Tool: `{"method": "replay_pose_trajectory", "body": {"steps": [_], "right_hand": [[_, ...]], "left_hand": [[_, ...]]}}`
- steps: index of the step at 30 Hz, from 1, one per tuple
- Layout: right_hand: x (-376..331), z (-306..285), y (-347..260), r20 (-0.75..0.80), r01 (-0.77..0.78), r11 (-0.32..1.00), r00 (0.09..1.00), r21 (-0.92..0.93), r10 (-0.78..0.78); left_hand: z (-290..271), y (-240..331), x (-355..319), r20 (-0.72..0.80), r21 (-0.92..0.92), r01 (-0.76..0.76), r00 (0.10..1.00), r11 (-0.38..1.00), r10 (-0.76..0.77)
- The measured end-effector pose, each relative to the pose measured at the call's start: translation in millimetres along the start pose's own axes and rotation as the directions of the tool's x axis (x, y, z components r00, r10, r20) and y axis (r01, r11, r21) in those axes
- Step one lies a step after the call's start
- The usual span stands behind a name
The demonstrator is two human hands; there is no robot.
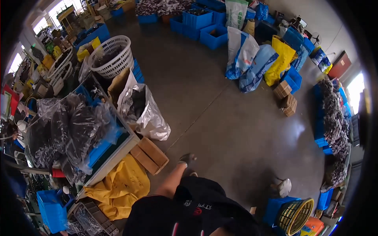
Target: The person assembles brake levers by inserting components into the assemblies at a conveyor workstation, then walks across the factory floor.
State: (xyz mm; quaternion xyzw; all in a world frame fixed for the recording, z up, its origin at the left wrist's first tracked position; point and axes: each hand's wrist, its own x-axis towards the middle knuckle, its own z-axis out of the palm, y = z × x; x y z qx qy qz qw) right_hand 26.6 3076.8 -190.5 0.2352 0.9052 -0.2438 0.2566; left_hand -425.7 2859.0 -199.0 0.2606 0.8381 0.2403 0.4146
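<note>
My left hand (189, 158), in a dark glove, hangs over the grey floor in front of my body. It shows small, and how its fingers are bent is hard to make out. I see nothing sticking out of it. Closest to it on the left is an open brown cardboard box (150, 154). Past that box stands a silvery sack (151, 122) with dark stuff in its mouth. My right hand is out of view; only a bit of bare skin shows at the lower edge.
Clear bags of dark pieces (75, 129) cover a workbench at left, with a yellow sheet (118, 187) beside it. A white basket (112, 59) stands beyond. Blue crates (214, 37) and filled sacks (258, 67) line the back. A yellow basket (297, 216) is at lower right.
</note>
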Motion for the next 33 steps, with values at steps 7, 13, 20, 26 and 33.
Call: {"method": "replay_pose_trajectory", "body": {"steps": [7,13,20,26,33], "right_hand": [[215,-123,-23,0.084,-0.024,0.997,0.996,0.076,0.017],[383,-251,-29,0.158,-0.104,0.988,0.984,0.118,0.084],[634,-517,-68,0.224,-0.041,0.999,0.974,-0.016,0.043],[838,-675,-177,0.248,0.527,0.743,0.850,-0.411,-0.466],[974,-646,-307,0.255,0.049,0.973,0.961,0.226,-0.108]], "left_hand": [[-278,261,204,-0.599,-0.258,-0.666,0.678,0.700,0.425],[-334,186,271,-0.232,0.007,-0.324,0.920,0.946,0.317],[-336,-210,144,-0.416,0.184,0.626,0.748,0.758,-0.517],[-434,-149,197,-0.256,-0.518,0.594,0.579,0.615,-0.774],[-749,-86,397,-0.662,-0.522,0.016,0.624,0.853,-0.416]]}}
